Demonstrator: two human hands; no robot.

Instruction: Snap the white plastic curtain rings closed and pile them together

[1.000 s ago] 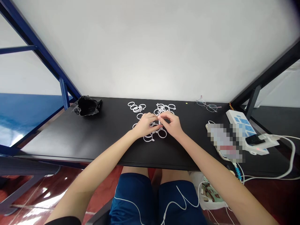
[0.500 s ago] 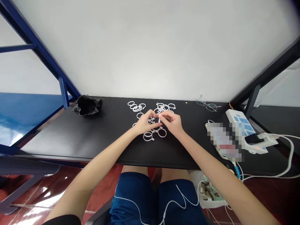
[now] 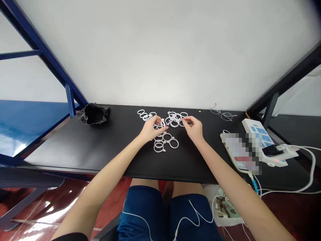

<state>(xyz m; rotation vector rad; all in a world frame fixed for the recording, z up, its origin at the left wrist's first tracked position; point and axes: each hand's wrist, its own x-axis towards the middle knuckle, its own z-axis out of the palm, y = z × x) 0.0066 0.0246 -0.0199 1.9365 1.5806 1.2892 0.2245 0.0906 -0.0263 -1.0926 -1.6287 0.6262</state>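
Note:
Between the thumb and fingers of my left hand (image 3: 149, 130) is a white plastic ring (image 3: 163, 123) with a small knob, seen edge-on. Under and in front of that hand lie several similar rings (image 3: 174, 143), some overlapping. My right hand (image 3: 194, 130) is at the right side of a second pile of white rings (image 3: 175, 119). Its thumb and forefinger come together at the edge of one ring (image 3: 183, 123) there. A smaller group of rings (image 3: 141, 112) lies behind my left hand, partly covered by its fingers.
A crumpled black plastic bag (image 3: 94, 113) stands open at the left of the black table (image 3: 75, 147). Eyeglasses (image 3: 226, 116) lie at the back right. A phone (image 3: 238, 154), a white power strip (image 3: 258, 134) and cables (image 3: 311, 167) occupy the right end.
My hands have come apart. The right hand moved to the right, to the pile's edge, while the left stayed nearby, holding the white ring.

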